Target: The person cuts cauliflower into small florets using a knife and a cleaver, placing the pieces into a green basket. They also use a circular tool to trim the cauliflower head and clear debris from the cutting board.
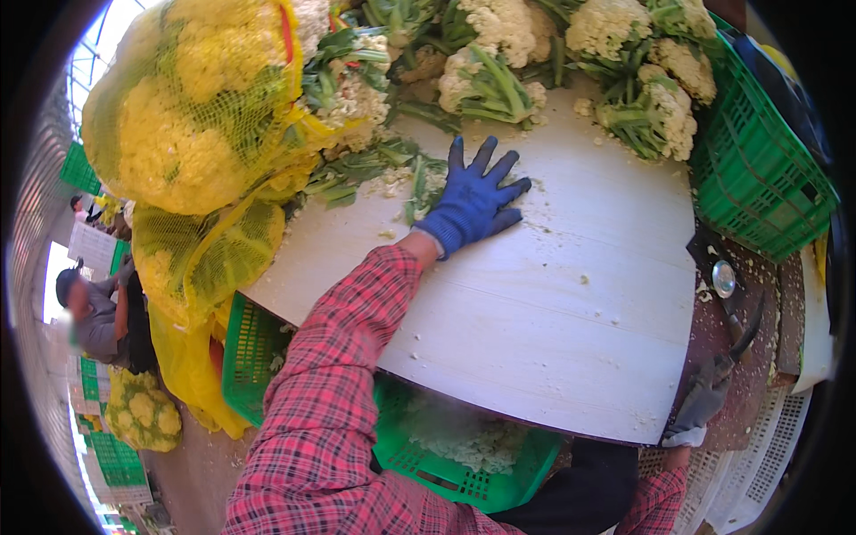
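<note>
My left hand [473, 194], in a blue knit glove, lies palm down with fingers spread on a pale board [568, 287]. Cut leaves [374, 167] and small florets lie beside its wrist. Beyond the fingertips sits a cauliflower head [491, 87] with trimmed leaf stalks. Low at the right, my right hand [702, 394] wears a grey glove and is closed around a dark curved knife [752, 328]; its handle is hidden in the fist. A wooden handle [733, 328] and a round shiny metal object [723, 278] lie close to it.
Several cauliflowers [608, 30] crowd the board's far side. Yellow mesh sacks of cauliflower [180, 127] bulge at the left. Green crates stand at the right [762, 154] and left [257, 354]; another [468, 485] below the edge holds white pieces. A person [100, 314] is further left.
</note>
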The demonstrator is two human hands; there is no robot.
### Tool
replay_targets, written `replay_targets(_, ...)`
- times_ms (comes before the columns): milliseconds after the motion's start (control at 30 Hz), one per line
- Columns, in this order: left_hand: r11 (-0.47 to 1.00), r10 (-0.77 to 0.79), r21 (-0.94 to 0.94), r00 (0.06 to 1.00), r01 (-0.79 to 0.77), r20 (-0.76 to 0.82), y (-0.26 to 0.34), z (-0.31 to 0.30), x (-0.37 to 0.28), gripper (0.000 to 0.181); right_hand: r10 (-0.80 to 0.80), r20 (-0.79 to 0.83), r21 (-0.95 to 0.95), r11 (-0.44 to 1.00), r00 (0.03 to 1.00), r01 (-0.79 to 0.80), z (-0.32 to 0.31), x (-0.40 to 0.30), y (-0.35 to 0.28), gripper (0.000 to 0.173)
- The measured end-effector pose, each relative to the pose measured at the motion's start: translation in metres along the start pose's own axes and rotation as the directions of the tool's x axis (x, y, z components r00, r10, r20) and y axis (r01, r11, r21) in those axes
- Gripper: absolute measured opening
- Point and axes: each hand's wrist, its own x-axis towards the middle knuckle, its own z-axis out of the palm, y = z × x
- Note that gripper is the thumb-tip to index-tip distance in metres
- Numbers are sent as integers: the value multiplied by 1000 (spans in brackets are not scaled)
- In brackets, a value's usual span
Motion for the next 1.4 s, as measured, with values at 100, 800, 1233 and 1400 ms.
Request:
replay_targets(100,949,-309,100,943,298,127,-45,17,-3,45,-29,-49,-123,992,998,23,-1,-1,-5,32)
replay_targets(800,659,-724,335,689,673,40,-87,-124,-251,47,-40,-117,-250,968,992,9,17,-13,-24,45)
replay_targets(1233,780,-613,169,790,603,8,-175,-32,-215,35,-55,-69,-188,981,996,41,15,-14,-26,53)
replay_targets(1400,599,-800,392,544,698,253,-115,-108,-307,36,-27,-60,-181,983,998,16,12,-7,-14,49)
